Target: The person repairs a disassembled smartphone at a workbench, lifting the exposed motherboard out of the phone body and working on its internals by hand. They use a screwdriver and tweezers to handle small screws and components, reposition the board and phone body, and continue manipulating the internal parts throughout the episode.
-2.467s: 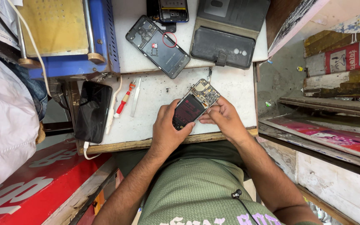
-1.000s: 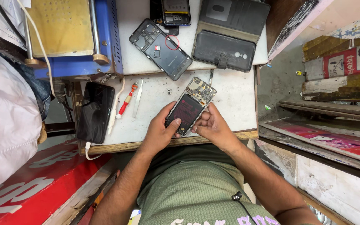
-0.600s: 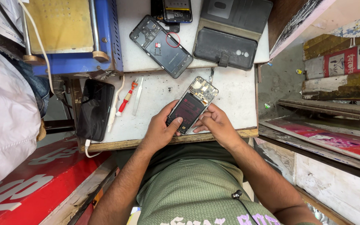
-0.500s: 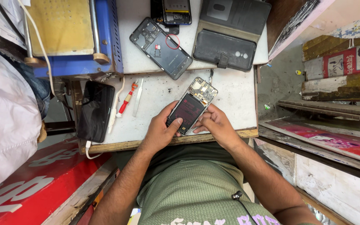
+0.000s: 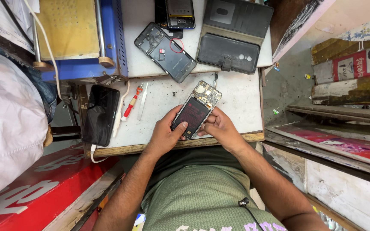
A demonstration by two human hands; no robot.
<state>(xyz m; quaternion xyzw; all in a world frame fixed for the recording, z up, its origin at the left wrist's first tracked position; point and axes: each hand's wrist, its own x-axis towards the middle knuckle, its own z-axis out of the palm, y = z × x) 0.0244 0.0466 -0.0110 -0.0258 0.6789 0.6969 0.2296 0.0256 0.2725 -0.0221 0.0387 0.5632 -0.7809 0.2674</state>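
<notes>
Barely shifted, opened phone (image 5: 196,110) sits gripped between both hands (image 5: 191,130).

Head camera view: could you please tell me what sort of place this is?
Probably a small phone repair bench. Both hands hold an opened phone on a white worktop, with another opened phone and a red screwdriver nearby.

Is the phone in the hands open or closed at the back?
Open: the phone shows its battery and circuit parts, with no back cover on.

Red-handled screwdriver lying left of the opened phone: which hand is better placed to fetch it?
Left, probably. The left hand lies nearer the red-handled screwdriver; the right hand sits beyond the opened phone.
</notes>
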